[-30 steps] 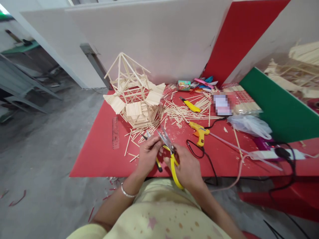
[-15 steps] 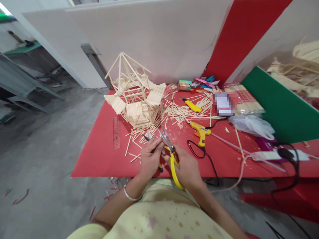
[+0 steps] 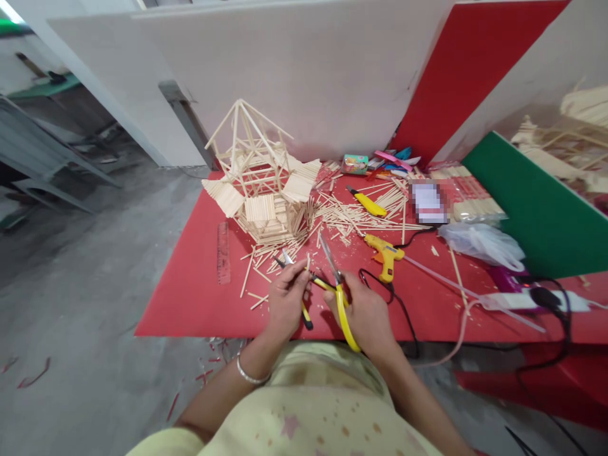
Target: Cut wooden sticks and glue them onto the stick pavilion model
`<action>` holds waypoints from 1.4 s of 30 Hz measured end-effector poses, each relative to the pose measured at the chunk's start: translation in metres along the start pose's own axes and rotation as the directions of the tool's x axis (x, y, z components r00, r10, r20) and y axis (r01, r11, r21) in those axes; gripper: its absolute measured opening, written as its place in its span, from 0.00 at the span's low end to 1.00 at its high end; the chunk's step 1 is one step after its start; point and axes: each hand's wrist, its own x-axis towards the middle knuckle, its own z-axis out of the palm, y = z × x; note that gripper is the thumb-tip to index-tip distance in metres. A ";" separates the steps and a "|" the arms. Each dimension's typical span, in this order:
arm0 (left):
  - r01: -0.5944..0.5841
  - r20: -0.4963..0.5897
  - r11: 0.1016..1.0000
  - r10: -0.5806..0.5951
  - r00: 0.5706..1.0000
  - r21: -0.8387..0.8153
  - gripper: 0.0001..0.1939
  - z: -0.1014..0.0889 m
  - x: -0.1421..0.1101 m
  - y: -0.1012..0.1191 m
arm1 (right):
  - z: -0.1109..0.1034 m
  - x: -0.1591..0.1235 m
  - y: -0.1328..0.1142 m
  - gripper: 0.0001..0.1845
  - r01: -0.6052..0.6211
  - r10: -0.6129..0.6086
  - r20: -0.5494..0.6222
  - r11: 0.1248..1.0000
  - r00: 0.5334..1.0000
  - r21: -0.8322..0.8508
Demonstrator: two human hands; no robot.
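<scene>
Shiny metal scissor blades [image 3: 329,254]

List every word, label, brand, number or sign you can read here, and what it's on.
No text can be read.
Clear ruler: markings too small.
Small green pack: print too small and blurred.
Light rectangular panel: pixelated, unreadable.
Yellow glue gun: any marking too small.
Yellow-handled scissors: no lettering visible.
</scene>
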 end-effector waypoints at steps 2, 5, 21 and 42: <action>0.007 0.011 1.000 -0.007 1.000 -0.017 0.18 -0.001 0.001 0.000 | -0.007 0.001 -0.005 0.25 0.038 -0.037 0.020 0.999 0.999 -0.038; 0.008 0.011 0.999 -0.007 1.000 -0.045 0.15 -0.003 0.002 -0.001 | -0.010 0.000 -0.014 0.25 0.093 -0.091 0.042 0.994 0.995 -0.050; -0.152 0.042 0.983 0.148 0.988 0.106 0.08 -0.012 0.002 0.010 | 0.000 0.000 -0.024 0.25 0.114 -0.107 0.094 0.991 0.990 -0.073; 0.269 0.124 0.895 -0.239 0.963 -0.355 0.17 -0.022 0.025 0.040 | 0.009 0.038 0.024 0.28 -0.173 0.181 -0.035 0.836 0.983 -0.521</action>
